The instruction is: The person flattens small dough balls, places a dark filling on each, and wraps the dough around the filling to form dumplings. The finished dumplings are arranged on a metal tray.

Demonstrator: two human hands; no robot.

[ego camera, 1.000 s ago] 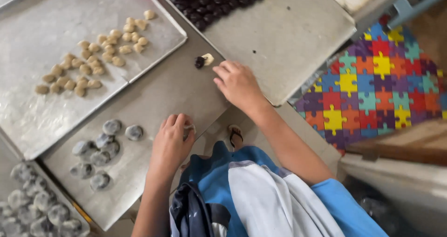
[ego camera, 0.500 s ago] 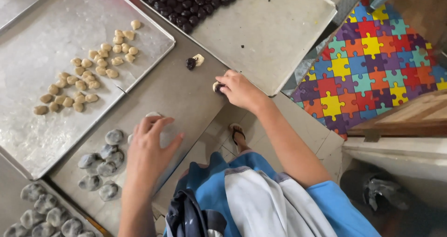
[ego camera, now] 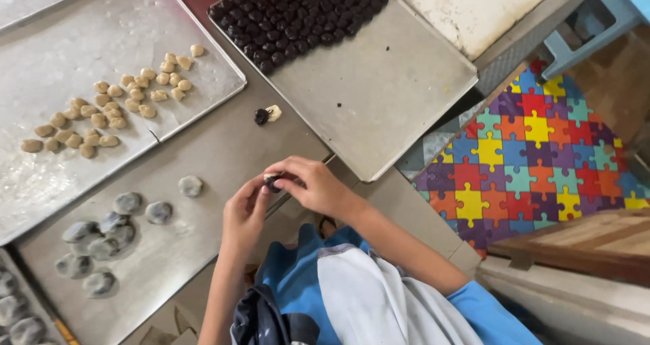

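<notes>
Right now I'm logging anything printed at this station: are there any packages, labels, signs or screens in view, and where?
None in view.
Nearest to a printed thing: the puzzle-pattern floor mat, lower right beside the trays, interlocking pieces in yellow, red, purple, orange and teal.
The metal trays are plain, unlabelled.

The dark piece [ego camera: 273,181] is mostly hidden between both hands' fingers; the grey dough discs [ego camera: 20,318] are cut off at the lower left edge.

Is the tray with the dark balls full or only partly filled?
Partly filled. The dark balls crowd the far end of their metal tray; the near half lies bare apart from a few crumbs.
</notes>
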